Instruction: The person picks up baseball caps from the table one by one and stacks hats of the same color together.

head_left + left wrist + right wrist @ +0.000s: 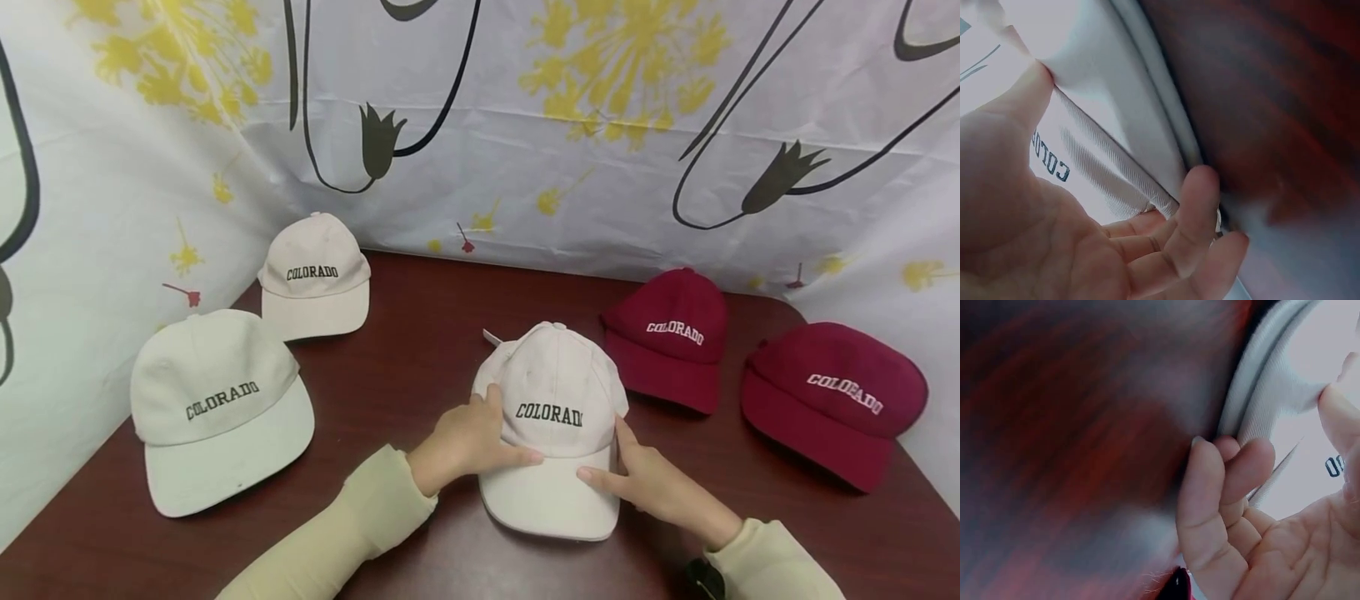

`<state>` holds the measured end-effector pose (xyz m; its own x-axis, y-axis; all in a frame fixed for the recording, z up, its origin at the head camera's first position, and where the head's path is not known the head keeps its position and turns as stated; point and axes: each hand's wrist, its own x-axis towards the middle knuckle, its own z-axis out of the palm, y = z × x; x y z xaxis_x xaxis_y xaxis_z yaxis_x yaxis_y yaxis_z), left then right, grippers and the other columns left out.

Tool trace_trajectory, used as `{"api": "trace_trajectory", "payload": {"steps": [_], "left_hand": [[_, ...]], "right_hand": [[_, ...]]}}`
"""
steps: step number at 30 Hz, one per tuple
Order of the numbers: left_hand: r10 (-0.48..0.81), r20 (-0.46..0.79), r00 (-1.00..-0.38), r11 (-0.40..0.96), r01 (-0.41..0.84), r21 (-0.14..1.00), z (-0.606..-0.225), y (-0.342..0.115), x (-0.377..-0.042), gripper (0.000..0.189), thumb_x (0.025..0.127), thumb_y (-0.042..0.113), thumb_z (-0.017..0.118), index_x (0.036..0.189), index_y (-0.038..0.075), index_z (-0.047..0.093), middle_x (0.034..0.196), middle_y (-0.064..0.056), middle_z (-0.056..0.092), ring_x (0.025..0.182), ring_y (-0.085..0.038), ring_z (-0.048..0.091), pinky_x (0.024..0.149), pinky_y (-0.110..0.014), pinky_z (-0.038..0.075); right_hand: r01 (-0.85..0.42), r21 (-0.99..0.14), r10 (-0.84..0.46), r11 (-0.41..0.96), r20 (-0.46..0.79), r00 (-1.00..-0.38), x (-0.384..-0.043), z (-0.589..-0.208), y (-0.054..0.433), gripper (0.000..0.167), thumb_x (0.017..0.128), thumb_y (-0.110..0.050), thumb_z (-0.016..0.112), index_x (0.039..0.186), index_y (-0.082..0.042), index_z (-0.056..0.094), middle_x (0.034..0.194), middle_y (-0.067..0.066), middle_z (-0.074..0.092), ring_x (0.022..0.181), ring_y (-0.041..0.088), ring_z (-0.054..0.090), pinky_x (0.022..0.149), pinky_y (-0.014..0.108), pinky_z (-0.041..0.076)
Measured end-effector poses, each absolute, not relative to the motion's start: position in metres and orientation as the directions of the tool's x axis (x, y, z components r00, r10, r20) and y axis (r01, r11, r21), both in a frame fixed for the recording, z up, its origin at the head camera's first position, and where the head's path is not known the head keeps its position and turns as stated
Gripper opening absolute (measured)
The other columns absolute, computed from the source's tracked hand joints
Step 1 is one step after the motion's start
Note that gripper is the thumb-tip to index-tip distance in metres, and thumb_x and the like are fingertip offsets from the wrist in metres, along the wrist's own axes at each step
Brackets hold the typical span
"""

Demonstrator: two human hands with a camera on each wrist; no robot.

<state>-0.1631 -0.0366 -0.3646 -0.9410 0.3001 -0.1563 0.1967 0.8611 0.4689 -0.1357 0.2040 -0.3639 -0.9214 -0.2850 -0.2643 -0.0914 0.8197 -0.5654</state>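
Note:
A pale pinkish-white baseball cap (pixel 558 375) lettered COLORADO sits on the dark red-brown table, brim toward me. My left hand (pixel 468 433) grips its left side, the thumb lying where brim and crown meet and the fingers round the edge. On the other side my right hand (pixel 652 479) holds the cap, thumb on top of the brim. The left wrist view shows the left fingers (pixel 1200 200) curled at the brim's edge. In the right wrist view, the right fingers (pixel 1200 500) bend in against the brim's side.
At the left stand a larger off-white cap (pixel 217 400) and, behind it, a pale pinkish cap (pixel 318 267). Two maroon caps, one nearer the middle (pixel 675 333) and one farther right (pixel 840 392), sit to the right. A patterned cloth (pixel 465 183) hangs behind the table (pixel 420 333).

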Motion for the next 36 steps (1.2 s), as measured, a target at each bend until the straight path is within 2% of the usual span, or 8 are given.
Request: {"api": "trace_trajectory", "payload": {"steps": [7,14,17,20,23,25,30,36], "left_hand": [[0.274,-0.150,-0.950,0.854,0.169,0.492,-0.365,-0.037,-0.161,0.105,0.063,0.069,0.067,0.133,0.000,0.031,0.118,-0.023,0.051,0.087,-0.031,0.059,0.071,-0.039,0.046],[0.273,-0.101,-0.957,0.863,0.197,0.464,-0.362,-0.040,-0.161,0.096,0.065,0.065,0.068,0.128,-0.001,0.036,0.111,-0.021,0.054,0.085,-0.029,0.059,0.066,-0.038,0.046],[0.266,-0.063,-0.962,0.863,0.209,0.460,-0.358,-0.043,-0.163,0.090,0.067,0.061,0.069,0.125,-0.001,0.038,0.105,-0.018,0.054,0.085,-0.028,0.058,0.066,-0.038,0.046],[0.260,-0.019,-0.965,0.858,0.222,0.464,-0.355,-0.047,-0.166,0.085,0.068,0.061,0.069,0.120,0.000,0.039,0.100,-0.015,0.052,0.086,-0.028,0.056,0.066,-0.038,0.045],[0.270,0.024,-0.963,0.844,0.248,0.475,-0.351,-0.053,-0.169,0.079,0.070,0.059,0.069,0.115,0.001,0.041,0.097,-0.013,0.050,0.086,-0.028,0.053,0.066,-0.039,0.045],[0.280,0.045,-0.959,0.834,0.266,0.483,-0.349,-0.056,-0.172,0.076,0.072,0.058,0.067,0.114,0.001,0.041,0.097,-0.013,0.049,0.088,-0.028,0.052,0.067,-0.039,0.045],[0.290,0.057,-0.955,0.802,0.275,0.531,-0.343,-0.068,-0.181,0.075,0.077,0.055,0.064,0.123,0.000,0.040,0.110,-0.016,0.049,0.100,-0.031,0.049,0.076,-0.044,0.044],[0.275,0.046,-0.960,0.766,0.248,0.593,-0.330,-0.080,-0.192,0.073,0.082,0.049,0.063,0.129,0.001,0.036,0.120,-0.019,0.045,0.110,-0.034,0.045,0.085,-0.047,0.040]], "right_hand": [[-0.074,-0.574,-0.254,0.816,-0.240,-0.937,-0.132,-0.364,0.203,0.101,0.079,-0.046,0.067,0.140,0.013,0.009,0.101,0.019,0.059,0.088,0.020,0.054,0.075,0.038,0.043],[-0.074,-0.584,-0.245,0.809,-0.220,-0.944,-0.133,-0.358,0.206,0.100,0.079,-0.044,0.067,0.139,0.014,0.012,0.068,0.002,0.051,0.060,0.014,0.047,0.055,0.027,0.040],[-0.116,-0.568,-0.244,0.815,-0.155,-0.957,-0.135,-0.353,0.211,0.093,0.082,-0.043,0.065,0.137,0.015,0.019,0.077,0.003,0.057,0.068,0.015,0.053,0.062,0.029,0.044],[-0.126,-0.557,-0.222,0.821,-0.109,-0.969,-0.136,-0.348,0.214,0.088,0.084,-0.045,0.062,0.137,0.014,0.023,0.098,0.014,0.061,0.090,0.026,0.058,0.076,0.040,0.046],[-0.113,-0.565,-0.200,0.817,-0.096,-0.975,-0.138,-0.344,0.216,0.089,0.086,-0.048,0.058,0.138,0.013,0.021,0.122,0.025,0.051,0.113,0.037,0.048,0.088,0.051,0.040],[-0.114,-0.577,-0.196,0.809,-0.081,-0.977,-0.140,-0.342,0.215,0.090,0.086,-0.049,0.057,0.140,0.012,0.018,0.132,0.029,0.041,0.122,0.042,0.038,0.093,0.055,0.034],[-0.138,-0.623,-0.203,0.770,-0.034,-0.979,-0.148,-0.336,0.212,0.093,0.086,-0.048,0.057,0.142,0.010,0.010,0.143,0.030,0.022,0.131,0.043,0.020,0.099,0.058,0.022],[-0.174,-0.642,-0.219,0.747,0.010,-0.976,-0.162,-0.324,0.203,0.094,0.086,-0.047,0.058,0.144,0.005,0.005,0.146,0.027,0.015,0.133,0.042,0.016,0.100,0.058,0.019]]}}
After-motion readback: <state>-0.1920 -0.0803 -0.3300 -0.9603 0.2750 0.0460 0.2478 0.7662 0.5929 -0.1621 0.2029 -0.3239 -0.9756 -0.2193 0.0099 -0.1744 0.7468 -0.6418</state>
